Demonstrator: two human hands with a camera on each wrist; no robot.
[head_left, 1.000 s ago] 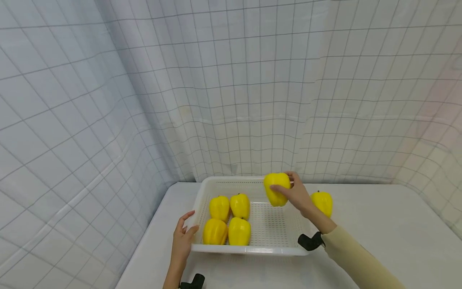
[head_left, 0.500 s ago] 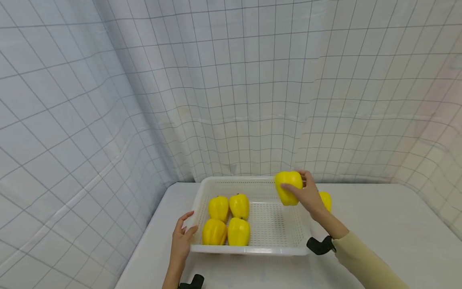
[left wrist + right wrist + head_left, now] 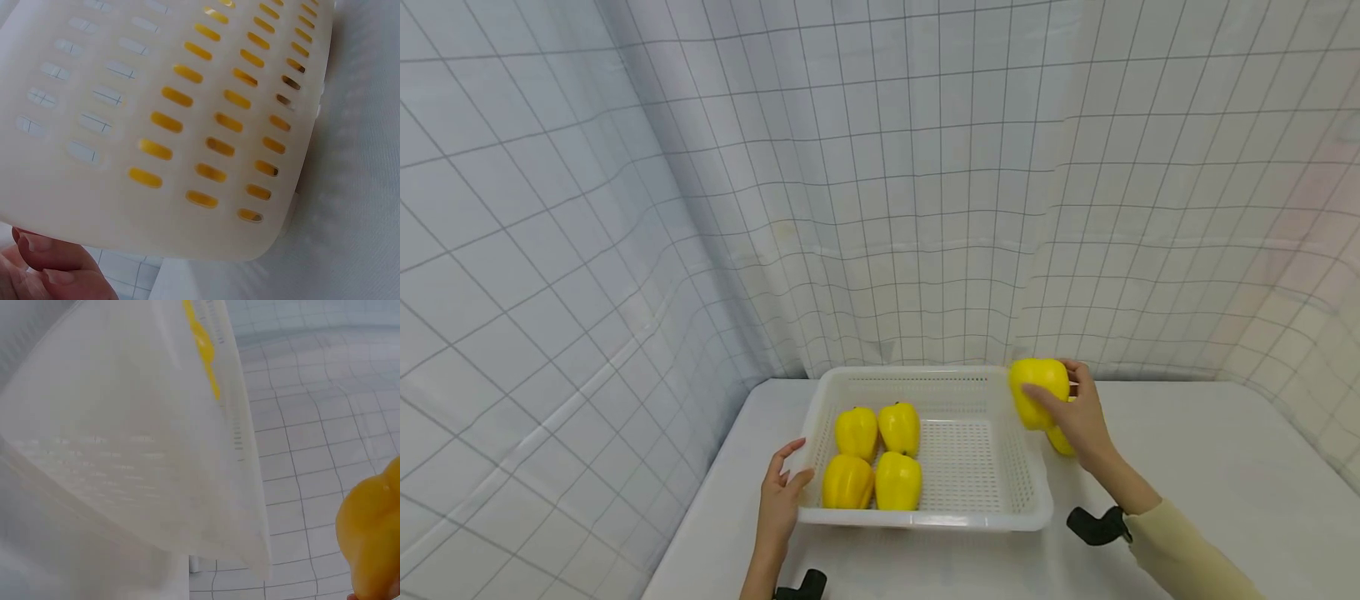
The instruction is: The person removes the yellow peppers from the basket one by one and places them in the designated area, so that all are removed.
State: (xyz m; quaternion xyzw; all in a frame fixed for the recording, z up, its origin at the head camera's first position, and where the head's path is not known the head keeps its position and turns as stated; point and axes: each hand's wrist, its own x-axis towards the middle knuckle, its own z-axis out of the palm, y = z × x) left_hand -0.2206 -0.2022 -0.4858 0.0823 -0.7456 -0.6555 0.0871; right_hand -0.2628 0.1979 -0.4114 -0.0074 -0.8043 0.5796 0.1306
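Note:
My right hand (image 3: 1082, 417) grips a yellow bell pepper (image 3: 1033, 387) above the right rim of a white slotted plastic basket (image 3: 925, 519). That pepper also shows at the right edge of the right wrist view as a yellow lump (image 3: 372, 531). Partly hidden behind the right hand, another yellow bell pepper (image 3: 1060, 442) lies outside the basket. My left hand (image 3: 780, 496) holds the basket's left rim; in the left wrist view its curled fingers (image 3: 62, 259) lie against the rim. Several yellow bell peppers (image 3: 856, 433) sit grouped in the basket's left half.
The basket stands on a white-covered table (image 3: 1195, 467). Behind and to the left hangs a white curtain (image 3: 925, 208) with a dark grid. Each wrist carries a black camera mount (image 3: 1096, 527).
My right hand has moved right with its bell pepper, from over the basket to past its right rim. It now covers more of the pepper outside. My left hand stays put.

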